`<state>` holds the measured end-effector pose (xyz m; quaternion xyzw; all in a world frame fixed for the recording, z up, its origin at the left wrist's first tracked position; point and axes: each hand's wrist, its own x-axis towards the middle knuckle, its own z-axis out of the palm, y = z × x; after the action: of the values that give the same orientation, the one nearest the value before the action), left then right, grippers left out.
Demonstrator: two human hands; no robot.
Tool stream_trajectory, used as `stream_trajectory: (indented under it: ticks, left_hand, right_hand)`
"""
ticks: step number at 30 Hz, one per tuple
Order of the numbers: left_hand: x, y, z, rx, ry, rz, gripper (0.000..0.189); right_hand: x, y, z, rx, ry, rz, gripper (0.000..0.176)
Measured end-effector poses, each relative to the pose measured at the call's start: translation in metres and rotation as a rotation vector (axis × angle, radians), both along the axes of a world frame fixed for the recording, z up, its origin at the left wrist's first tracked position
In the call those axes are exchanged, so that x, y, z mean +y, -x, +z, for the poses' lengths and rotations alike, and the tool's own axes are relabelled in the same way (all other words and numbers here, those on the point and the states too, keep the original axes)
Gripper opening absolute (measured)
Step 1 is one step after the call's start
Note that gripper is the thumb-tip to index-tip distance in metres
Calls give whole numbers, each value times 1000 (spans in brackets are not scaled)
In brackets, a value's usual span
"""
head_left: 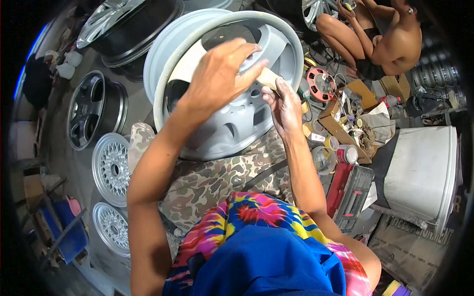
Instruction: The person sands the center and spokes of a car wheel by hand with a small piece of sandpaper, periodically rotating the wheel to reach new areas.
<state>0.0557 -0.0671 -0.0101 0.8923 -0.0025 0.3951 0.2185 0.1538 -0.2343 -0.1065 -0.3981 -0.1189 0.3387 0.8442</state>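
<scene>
A grey-primed wheel rim (212, 133) leans upright over camouflage-covered legs (217, 180), its spoked face towards me. In front of the face, my right hand (285, 106) pinches a small beige folded piece of sandpaper (268, 79) between thumb and fingers. My left hand (219, 74) is just to the left of it, over the upper part of the rim. Its thumb and fingers are apart and slightly blurred, the thumb tip right by the sandpaper's upper edge. Nothing shows in the left hand.
More wheel rims (111, 167) stand and lie on the left. A red cable reel (321, 84), a cardboard box of cans and rags (340, 130), a toolbox (350, 197) and a white bin (419, 172) crowd the right. Another person (390, 49) sits at upper right beside a wheel.
</scene>
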Motion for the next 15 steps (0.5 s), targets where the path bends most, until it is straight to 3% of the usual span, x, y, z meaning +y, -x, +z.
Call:
stream_trajectory:
  ticks: [2, 4, 8, 12, 15]
  left_hand:
    - [-2, 1, -9, 71, 121, -15, 24]
    - [0, 2, -12, 477, 468, -150, 24]
    - [-2, -4, -19, 609, 765, -236, 18]
    - [0, -3, -21, 671, 801, -253, 15]
    - [-1, 1, -18, 513, 624, -216, 10]
  right_hand:
    - [-2, 3, 4, -102, 56, 19, 31]
    - [-7, 4, 10, -120, 59, 35, 28]
    - [-15, 5, 15, -144, 100, 57, 24]
    - [-19, 4, 11, -242, 196, 60, 24]
    - [-23, 2, 6, -259, 208, 40, 25]
